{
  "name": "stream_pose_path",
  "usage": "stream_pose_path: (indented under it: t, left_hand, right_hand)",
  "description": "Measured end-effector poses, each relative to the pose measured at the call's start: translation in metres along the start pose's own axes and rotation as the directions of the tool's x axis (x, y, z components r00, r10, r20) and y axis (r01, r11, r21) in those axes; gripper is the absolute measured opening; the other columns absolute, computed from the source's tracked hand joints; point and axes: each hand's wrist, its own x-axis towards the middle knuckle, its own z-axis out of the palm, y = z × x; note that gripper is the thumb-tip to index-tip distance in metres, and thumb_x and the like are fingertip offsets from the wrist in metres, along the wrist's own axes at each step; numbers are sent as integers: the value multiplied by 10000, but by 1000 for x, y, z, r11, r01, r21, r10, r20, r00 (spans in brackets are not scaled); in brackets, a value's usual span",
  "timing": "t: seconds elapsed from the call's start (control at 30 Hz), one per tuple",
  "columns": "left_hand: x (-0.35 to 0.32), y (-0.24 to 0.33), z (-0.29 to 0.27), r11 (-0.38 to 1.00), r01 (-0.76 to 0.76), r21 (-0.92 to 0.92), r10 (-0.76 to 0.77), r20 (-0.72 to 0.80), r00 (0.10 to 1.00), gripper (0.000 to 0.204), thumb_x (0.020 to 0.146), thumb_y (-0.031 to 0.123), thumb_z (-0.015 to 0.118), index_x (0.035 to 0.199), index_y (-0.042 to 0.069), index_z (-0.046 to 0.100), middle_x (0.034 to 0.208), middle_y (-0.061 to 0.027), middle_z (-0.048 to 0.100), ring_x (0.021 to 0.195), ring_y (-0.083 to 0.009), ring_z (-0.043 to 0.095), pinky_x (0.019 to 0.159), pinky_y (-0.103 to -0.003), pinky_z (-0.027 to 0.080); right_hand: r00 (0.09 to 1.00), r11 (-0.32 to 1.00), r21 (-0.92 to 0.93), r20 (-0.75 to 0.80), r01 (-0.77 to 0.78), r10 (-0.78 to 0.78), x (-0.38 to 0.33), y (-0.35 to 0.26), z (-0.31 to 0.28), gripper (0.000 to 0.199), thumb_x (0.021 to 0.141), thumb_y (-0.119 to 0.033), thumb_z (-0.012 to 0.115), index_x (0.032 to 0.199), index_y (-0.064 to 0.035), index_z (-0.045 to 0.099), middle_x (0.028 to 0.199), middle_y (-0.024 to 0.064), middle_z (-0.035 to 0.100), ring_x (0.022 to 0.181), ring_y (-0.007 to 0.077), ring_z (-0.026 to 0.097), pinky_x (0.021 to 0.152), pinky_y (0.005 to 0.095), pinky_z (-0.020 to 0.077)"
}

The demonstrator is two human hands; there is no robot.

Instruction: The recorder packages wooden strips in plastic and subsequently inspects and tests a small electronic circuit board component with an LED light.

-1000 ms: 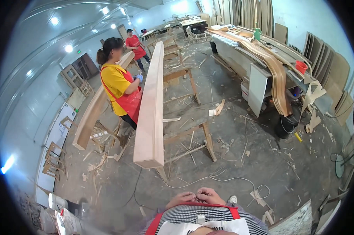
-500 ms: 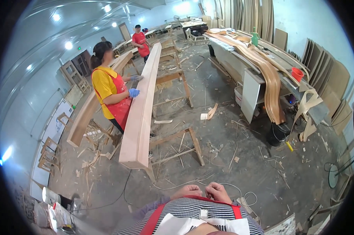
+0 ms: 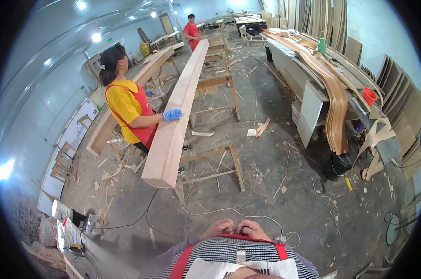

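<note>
My left hand (image 3: 218,228) and my right hand (image 3: 250,229) are close together in front of my body, at the upper edge of my red apron (image 3: 238,237). Fingers on both are curled in; whatever they may hold is hidden. Ahead and to the left, a long pale wooden beam (image 3: 173,132) lies across wooden trestles (image 3: 237,169), its near end apart from my hands. A co-worker (image 3: 126,104) in a yellow shirt and red apron stands on its left side, one blue-gloved hand (image 3: 172,115) resting on the beam.
Another beam (image 3: 101,137) lies behind the co-worker. A second person (image 3: 191,32) stands at the far end. To the right, a workbench carries wood strips (image 3: 337,109) and a red bucket (image 3: 369,96); a black bucket (image 3: 336,167) stands below. Scraps and a cable (image 3: 205,213) lie on the floor.
My view has shifted, and my hands have drawn slightly closer together. The co-worker has turned toward the far end; one gloved hand has come off the beam while the other rests on it.
</note>
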Motion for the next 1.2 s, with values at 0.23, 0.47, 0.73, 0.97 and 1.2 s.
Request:
stream_pose_path:
  t: [0.23, 0.47, 0.73, 0.97, 1.2]
  left_hand:
    - [8, -16, 6, 994, -94, 62, 97, -48, 994, 240, 962, 209, 477, 760, 79, 488, 711, 29, 472, 635, -82, 437, 620, -248, 394]
    - [-15, 2, 33, 999, 31, 8, -29, -191, 981, 110, 906, 149, 594, 908, 40, 605, 826, -13, 605, 767, -100, 562, 701, -253, 458]
    - [-30, -5, 10, 997, -14, 74, 25, -149, 988, 200, 894, 170, 632, 1027, 21, 624, 937, -35, 641, 864, -108, 601, 769, -251, 479]
    - [-47, 1, 0, 998, -54, 15, 54, -29, 998, 211, 908, 182, 615, 1047, 25, 627, 974, -36, 642, 876, -106, 602, 778, -241, 478]
    - [-66, 21, -36, 991, -102, 91, 109, -68, 992, 194, 927, 231, 588, 913, 40, 614, 808, 11, 597, 732, -59, 543, 645, -212, 436]
  right_hand:
    - [1000, 993, -113, 6, 16, -15, -1, -10, -22, 92, 907, -39, 547, 986, -9, 582, 819, 15, 597, 685, 80, 536, 610, 217, 434]
    - [1000, 969, -245, 29, 19, -12, 9, -49, 3, 124, 890, -26, 590, 1012, -2, 580, 840, 28, 615, 695, 92, 569, 635, 234, 465]
    - [997, 988, 142, -15, -66, 69, 15, -25, 23, 134, 881, 3, 592, 1013, -14, 585, 857, 54, 633, 703, 125, 600, 648, 246, 483]
    - [982, 930, 330, -42, -162, 186, 29, -14, 52, 115, 879, -3, 545, 986, -29, 579, 800, 54, 614, 638, 126, 547, 595, 228, 436]
    - [965, 921, 318, -56, -225, 255, 60, 11, 77, 96, 880, -13, 526, 959, -40, 574, 761, 23, 581, 602, 92, 484, 556, 205, 378]
